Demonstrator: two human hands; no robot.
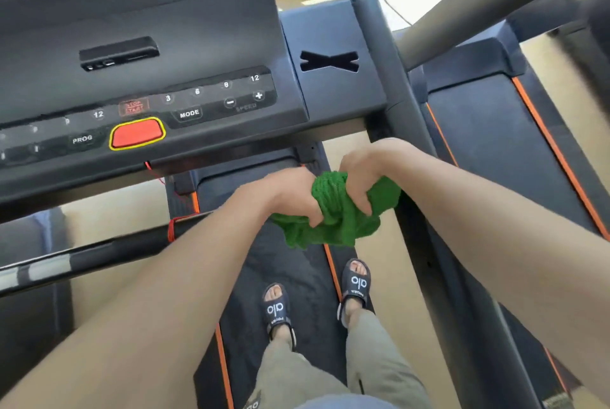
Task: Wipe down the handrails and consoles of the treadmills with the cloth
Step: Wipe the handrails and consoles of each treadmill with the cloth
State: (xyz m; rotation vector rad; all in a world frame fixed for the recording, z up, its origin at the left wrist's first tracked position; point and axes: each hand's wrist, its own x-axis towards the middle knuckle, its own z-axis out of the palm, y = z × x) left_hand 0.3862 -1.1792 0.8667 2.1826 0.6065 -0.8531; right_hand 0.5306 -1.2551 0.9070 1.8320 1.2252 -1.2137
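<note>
A bunched green cloth (333, 220) hangs in mid-air below the console's front edge. My left hand (290, 192) grips its left side with curled fingers, and my right hand (359, 174) grips its top right. The dark treadmill console (138, 55) fills the upper left, with a red stop button (137, 133) and MODE, PROG and SPEED keys. Its right handrail (386, 78) runs down the middle right. The left handrail (82, 256) crosses the lower left. Neither hand touches the console or a rail.
I stand on the treadmill belt (284, 263) in dark sandals. A red safety cord (171, 220) dangles under the console. A second treadmill (495, 131) stands to the right, its upright (468, 2) slanting across the top right. Tan floor shows between the machines.
</note>
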